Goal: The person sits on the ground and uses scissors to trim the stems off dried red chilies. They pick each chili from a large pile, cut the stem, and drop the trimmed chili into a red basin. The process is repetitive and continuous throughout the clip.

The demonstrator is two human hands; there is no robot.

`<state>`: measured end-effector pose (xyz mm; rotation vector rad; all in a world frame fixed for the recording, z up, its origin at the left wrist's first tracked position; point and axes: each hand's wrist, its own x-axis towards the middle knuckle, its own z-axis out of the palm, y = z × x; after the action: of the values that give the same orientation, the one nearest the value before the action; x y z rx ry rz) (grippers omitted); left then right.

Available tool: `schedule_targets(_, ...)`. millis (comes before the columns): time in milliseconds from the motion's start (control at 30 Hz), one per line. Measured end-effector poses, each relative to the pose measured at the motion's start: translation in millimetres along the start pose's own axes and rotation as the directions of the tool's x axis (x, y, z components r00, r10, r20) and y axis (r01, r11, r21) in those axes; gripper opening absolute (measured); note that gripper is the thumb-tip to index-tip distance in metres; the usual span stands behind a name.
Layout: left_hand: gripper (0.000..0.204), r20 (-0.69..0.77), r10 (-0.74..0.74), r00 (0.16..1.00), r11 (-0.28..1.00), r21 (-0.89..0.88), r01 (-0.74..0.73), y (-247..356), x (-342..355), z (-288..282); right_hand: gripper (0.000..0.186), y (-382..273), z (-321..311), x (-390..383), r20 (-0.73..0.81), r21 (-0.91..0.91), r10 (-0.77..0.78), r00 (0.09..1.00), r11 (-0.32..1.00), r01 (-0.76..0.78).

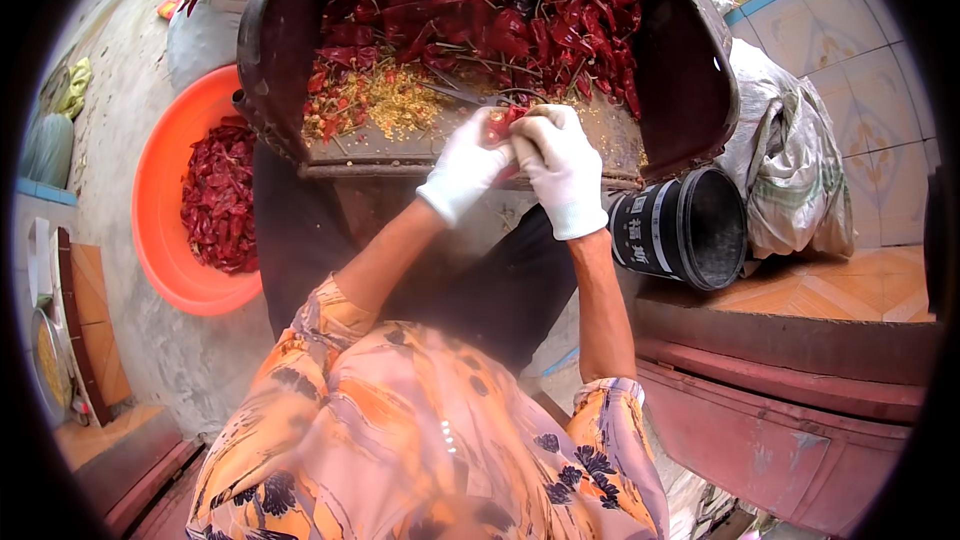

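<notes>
Both my hands wear white gloves and meet at the near edge of a dark, high-sided tray (pixel 420 169). Closed round a dried red chili (pixel 507 120), my left hand (pixel 466 165) holds it from the left. My right hand (pixel 562 168) has its fingers closed on the same chili from the right. Just beyond my fingers lie metal scissors (pixel 468 94), partly covered. A heap of dried red chilies (pixel 480 15) with stems fills the far part of the tray. Yellow seeds (pixel 400 108) and red bits are scattered left of the scissors.
On the left, an orange basin (pixel 160 230) holds a pile of red chilies (pixel 220 200). A black bucket (pixel 640 230) lies tipped on its side at the right. Behind it slumps a white woven sack (pixel 800 160). Tiled walls and a reddish ledge (pixel 750 430) border the right side.
</notes>
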<state>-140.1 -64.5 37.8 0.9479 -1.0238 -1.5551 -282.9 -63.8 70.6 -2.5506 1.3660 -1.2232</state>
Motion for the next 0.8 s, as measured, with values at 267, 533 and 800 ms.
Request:
schedule_targets(267,0.038,-0.044,0.156,0.987,0.987,0.040,-0.155,-17,2,-22,0.024,-20,-20,-34,0.482,0.558,0.574,0.662,0.382,-0.737)
schedule_targets(533,0.037,-0.057,0.167,0.984,0.966,0.211,-0.151,-18,5,-30,0.020,-11,-7,-25,0.300,0.290,0.110,0.948,0.936,-0.200)
schedule_targets(800,0.032,0.114,0.037,0.993,0.997,-0.074,-0.029,-7,-10,-31,0.035,-8,-28,-19,0.413,0.205,0.601,0.684,0.670,-0.713)
